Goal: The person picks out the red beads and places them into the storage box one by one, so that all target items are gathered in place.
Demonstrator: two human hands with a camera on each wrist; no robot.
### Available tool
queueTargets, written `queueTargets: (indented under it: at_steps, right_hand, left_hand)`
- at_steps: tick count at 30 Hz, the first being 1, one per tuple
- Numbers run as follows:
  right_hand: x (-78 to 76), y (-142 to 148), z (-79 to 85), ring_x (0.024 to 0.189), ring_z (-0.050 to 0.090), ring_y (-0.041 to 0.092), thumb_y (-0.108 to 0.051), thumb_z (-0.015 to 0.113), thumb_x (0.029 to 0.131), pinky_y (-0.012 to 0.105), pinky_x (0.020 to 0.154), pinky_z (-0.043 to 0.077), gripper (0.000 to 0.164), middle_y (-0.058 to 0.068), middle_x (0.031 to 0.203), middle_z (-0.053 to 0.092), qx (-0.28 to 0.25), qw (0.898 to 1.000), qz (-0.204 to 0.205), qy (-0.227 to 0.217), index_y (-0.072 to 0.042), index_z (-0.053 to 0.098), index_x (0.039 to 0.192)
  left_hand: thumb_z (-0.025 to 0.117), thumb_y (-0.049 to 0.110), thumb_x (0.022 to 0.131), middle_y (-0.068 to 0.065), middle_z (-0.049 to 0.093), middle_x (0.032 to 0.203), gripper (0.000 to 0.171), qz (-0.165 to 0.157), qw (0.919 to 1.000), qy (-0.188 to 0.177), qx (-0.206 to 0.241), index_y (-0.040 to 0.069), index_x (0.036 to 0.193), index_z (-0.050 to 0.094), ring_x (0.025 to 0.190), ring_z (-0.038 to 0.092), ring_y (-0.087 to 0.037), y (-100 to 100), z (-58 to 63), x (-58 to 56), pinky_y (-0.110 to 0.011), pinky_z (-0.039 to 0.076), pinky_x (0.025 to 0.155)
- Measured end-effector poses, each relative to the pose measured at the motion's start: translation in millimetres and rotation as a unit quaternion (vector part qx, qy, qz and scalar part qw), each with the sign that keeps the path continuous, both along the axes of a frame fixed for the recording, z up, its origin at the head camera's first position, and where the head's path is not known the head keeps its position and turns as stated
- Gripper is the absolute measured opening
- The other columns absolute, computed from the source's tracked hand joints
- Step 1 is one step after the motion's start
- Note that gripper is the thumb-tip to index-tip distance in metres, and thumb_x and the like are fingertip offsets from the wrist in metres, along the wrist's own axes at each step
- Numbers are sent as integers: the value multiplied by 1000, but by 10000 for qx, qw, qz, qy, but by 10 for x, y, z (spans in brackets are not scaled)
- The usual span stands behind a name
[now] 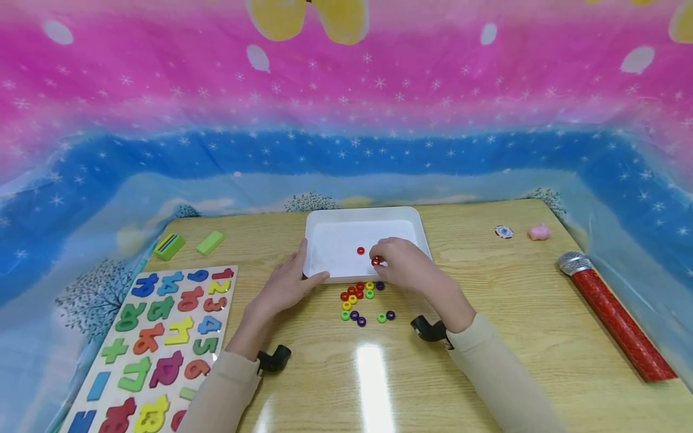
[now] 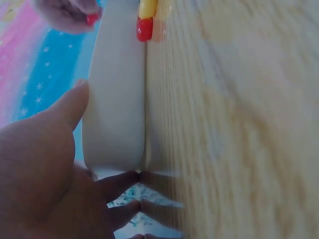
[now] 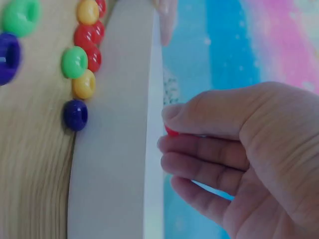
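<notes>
A white tray [image 1: 335,231] lies toward the back of the table. My left hand [image 1: 284,282] rests at its front left corner, fingers fairly straight along the side; in the left wrist view the thumb touches the rim. Over the tray's front right part, my right hand [image 1: 403,261] pinches a red bead [image 3: 172,131] between thumb and forefinger, mostly hidden by the fingertips. Another red bead [image 1: 360,250] lies on the tray floor. Just in front of the tray, several red, yellow, green and dark blue beads are scattered, among them a yellow bead [image 1: 346,306].
On the left lies a number puzzle board [image 1: 230,294], with a green box [image 1: 169,246] and a green block [image 1: 210,242] behind it. To the right are a poker chip [image 1: 504,231], a pink pig figure [image 1: 539,231] and a red microphone [image 1: 617,319]. A patterned cloth [image 1: 346,150] hangs around the table.
</notes>
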State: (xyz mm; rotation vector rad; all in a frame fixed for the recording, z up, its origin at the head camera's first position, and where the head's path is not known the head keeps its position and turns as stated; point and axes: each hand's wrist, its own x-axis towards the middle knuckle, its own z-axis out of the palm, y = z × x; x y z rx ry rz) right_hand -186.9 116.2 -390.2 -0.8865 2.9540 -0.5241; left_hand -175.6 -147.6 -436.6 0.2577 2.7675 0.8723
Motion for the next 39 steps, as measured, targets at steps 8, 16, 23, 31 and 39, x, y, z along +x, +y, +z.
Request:
queueTargets:
  at_steps: [8,16,23,31,39]
  right_hand:
    - [-326,-109,-182,88,61,17,-8,58,84,32,80,50,18,5,97,70,-134,9975,-524,-451,-9,72,95]
    - [-392,-170,-297,74,48,19,-3,54,82,29,69,38,17,5,84,64,318,9954,-749,-507,-10,70,83]
    - [-365,-155,-267,76,51,17,-6,56,83,29,69,41,18,3,95,68,454,9957,-734,-342,-11,72,90]
    - [-177,-144,-100,82,58,13,-14,61,86,28,72,47,22,1,103,69,108,9993,-232,-280,-13,71,105]
    - [156,-177,19,86,58,8,-19,64,87,25,77,49,19,-4,99,66,216,9988,250,-360,-17,70,104]
  left_hand:
    - [43,71,82,-6,9,157,97,-32,10000,55,-17,22,150,-8,145,11,-28,26,7,2,-53,9,116]
    - [44,68,84,-7,9,157,96,5,10000,20,16,22,150,-8,145,11,-28,35,30,14,-53,10,116]
    - [45,67,84,-7,9,157,96,12,10000,30,36,22,150,-7,145,11,-28,36,27,17,-53,10,116]
    - [43,70,83,-7,9,157,97,18,10000,41,-8,22,150,-8,145,12,-29,24,14,15,-54,12,116]
    - [43,71,82,-6,9,157,97,9,10000,0,-16,24,149,-9,145,12,-29,-5,10,13,-54,10,115]
